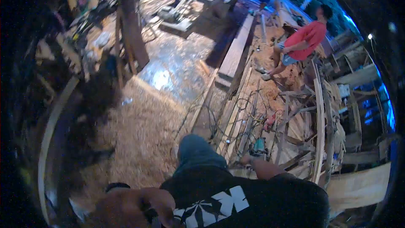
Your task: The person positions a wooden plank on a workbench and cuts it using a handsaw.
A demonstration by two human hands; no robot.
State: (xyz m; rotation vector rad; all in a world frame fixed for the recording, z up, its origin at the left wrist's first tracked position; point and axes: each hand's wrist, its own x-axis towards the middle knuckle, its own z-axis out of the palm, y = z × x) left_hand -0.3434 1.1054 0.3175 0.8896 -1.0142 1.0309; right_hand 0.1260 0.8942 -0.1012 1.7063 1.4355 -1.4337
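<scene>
The left hand (158,202), dim and blurred, is at the bottom of the view in front of the black T-shirt with white lettering (263,198); its fingers bend downward, and whether its grip is wide, narrow or around something I cannot tell; a black band-like object (117,186) shows just above it. The right hand (251,161) reaches out past the blue-grey trouser leg (197,152), on the wearer's right; it is near a green power tool (259,145), which lies just beyond it among planks and cords; the state of this grip is too small and blurred to tell, as is any contact with the tool.

Tangled dark cables (210,116) run over long, narrow wooden strips (236,122) between the leg and the tool; a small red object (270,120) lies a little beyond the tool; a long, pale upright-looking timber (319,120) stands to the right. Ahead, a thick brown wooden beam (238,46) stretches away beside a shiny grey floor patch (168,65); a pale wooden batten (154,93) borders that patch, and brown sawdust (135,135) covers the nearer ground; a person in a red shirt and blue shorts (307,40) is at the far right, well apart from both hands.
</scene>
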